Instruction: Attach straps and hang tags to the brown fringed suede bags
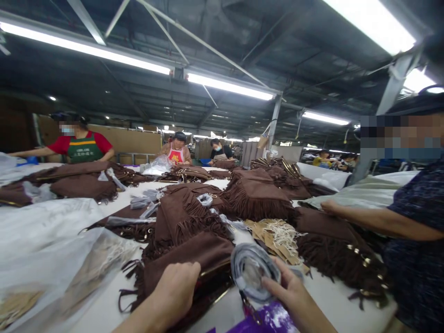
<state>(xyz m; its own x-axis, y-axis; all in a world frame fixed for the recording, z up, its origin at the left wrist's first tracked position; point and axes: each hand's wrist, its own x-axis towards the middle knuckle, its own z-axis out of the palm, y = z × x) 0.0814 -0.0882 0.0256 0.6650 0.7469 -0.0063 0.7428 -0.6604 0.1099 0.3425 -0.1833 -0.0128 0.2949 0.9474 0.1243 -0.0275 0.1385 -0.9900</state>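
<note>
My left hand (pixel 178 284) is closed on the upper edge of a dark brown fringed bag (pixel 194 252), beside its zipper. The bag lies on the table in front of me, its fringe spread to the left. My right hand (pixel 289 286) grips a coiled strap (pixel 255 270) in clear plastic wrap, thumb at the coil's middle and fingers along its right side. A metal clasp dangles below the coil. Under it lies a shiny purple packet (pixel 267 319), partly cut off by the lower edge. Just behind the coil are tan tags (pixel 274 240) with white strings.
More brown fringed bags (pixel 256 189) are piled across the white table (pixel 100 286). Clear plastic bags (pixel 52 231) cover the left side, some with tags inside. A co-worker's arm (pixel 364 219) reaches over bags at the right. Several people stand behind the table.
</note>
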